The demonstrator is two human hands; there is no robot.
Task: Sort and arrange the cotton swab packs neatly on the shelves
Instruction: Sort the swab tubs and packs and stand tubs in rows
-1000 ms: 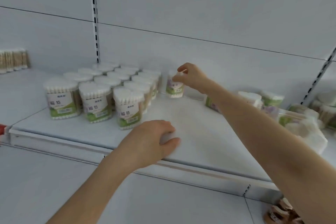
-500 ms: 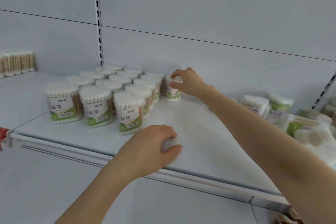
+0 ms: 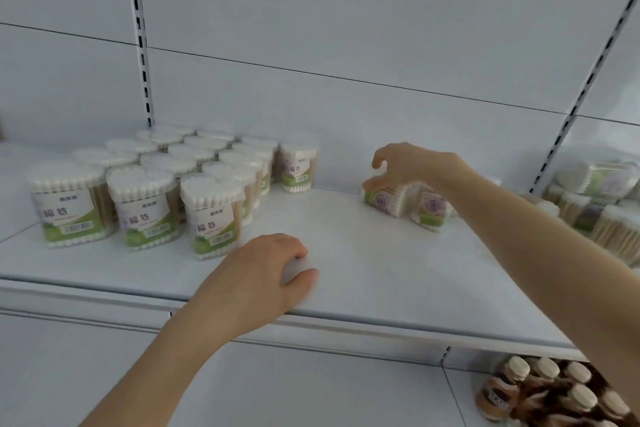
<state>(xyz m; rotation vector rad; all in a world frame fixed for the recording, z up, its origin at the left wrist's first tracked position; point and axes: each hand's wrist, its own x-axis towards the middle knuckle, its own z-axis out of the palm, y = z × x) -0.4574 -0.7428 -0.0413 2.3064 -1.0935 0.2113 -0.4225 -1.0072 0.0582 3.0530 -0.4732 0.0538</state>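
Green packs [image 3: 207, 215] stand upright in tight rows on the left of the shelf [image 3: 381, 288], labels forward, presumably the finished block. Nearest, the left hand [image 3: 263, 274] rests by the shelf's front edge with fingers curled. I cannot tell whether it holds anything, and it looks like a brace for the reach. Further back, the right hand [image 3: 412, 166] curls down over a purple pack [image 3: 381, 201], which looks tilted beside a second purple pack [image 3: 431, 208], likely to pull it into its own group. Against the back wall a lone green pack [image 3: 298, 166] ends the block's last row. Mixed packs [image 3: 588, 191] are heaped far right.
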